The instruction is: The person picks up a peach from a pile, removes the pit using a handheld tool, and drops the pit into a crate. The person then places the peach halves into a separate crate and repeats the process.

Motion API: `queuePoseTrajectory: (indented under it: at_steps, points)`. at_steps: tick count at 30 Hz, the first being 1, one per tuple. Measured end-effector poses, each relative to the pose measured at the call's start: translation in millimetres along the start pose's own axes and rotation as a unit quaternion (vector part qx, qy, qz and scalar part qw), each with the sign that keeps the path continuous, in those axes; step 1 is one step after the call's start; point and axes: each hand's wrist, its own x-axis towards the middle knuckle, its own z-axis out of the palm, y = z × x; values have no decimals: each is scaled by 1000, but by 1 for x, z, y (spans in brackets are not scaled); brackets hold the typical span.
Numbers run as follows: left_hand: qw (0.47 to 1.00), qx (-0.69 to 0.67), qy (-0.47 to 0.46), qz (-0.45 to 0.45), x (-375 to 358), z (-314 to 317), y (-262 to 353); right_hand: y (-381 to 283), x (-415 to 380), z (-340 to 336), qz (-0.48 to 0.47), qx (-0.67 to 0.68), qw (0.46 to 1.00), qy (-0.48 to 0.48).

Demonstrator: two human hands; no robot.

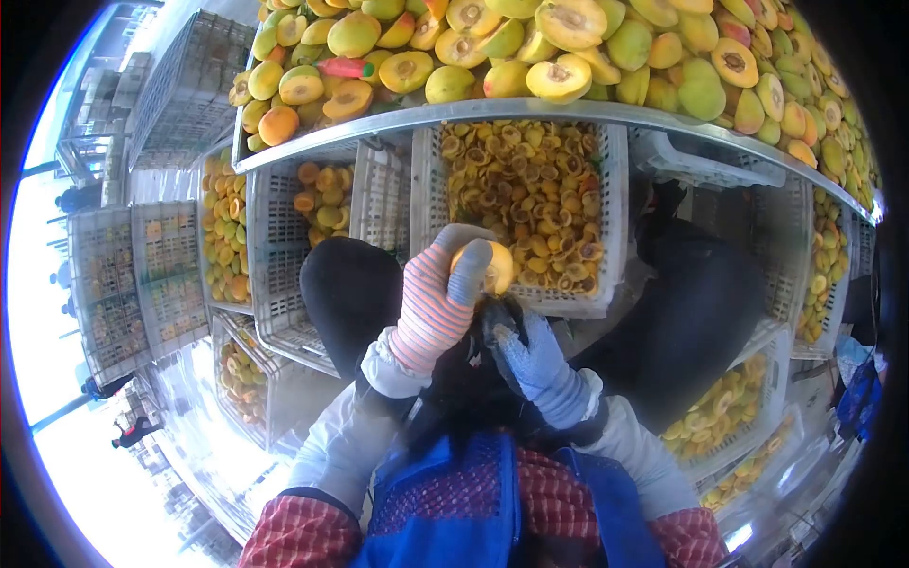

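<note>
Between thumb and fingers my left hand (440,296), in a pink-and-grey striped glove, holds a halved yellow fruit (496,269) with its cut face showing. My right hand (542,364), in a blue-grey glove with dark fingertips, is closed just below and right of the fruit, around something dark that I cannot make out. Both hands are close together above my lap. Beyond them sits a white crate (615,208) full of hollowed yellow fruit halves (521,189).
A metal-edged table (426,115) heaped with whole and halved fruit (625,57) spans the top. Crates with fruit stand on both sides, one (275,246) at left. My knees flank the middle crate. Stacked crates (133,275) and a distant person (137,432) are at far left.
</note>
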Motion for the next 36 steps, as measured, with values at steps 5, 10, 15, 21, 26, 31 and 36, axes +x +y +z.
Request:
queuePoseTrajectory:
  at_steps: [5,10,15,21,26,31,36]
  points:
    - [995,65,-37,67,0,-8,4,6,-13,7,173,337,926,-10]
    - [995,48,-66,50,0,-12,1,-22,-4,-6,249,456,834,-186]
    - [981,147,-33,121,-2,-13,-12,-27,-4,0,287,463,819,-180]
    - [976,164,-40,134,0,-16,-21,-23,-2,0,308,498,786,-199]
    - [998,11,-69,5,-4,-13,-15,-29,-1,1,311,479,797,-196]
    - [999,1,-43,4,-8,-11,-20,-25,-1,1,318,587,712,-218]
    - [995,62,-43,60,-9,-21,-26,-29,1,2,323,419,827,-191]
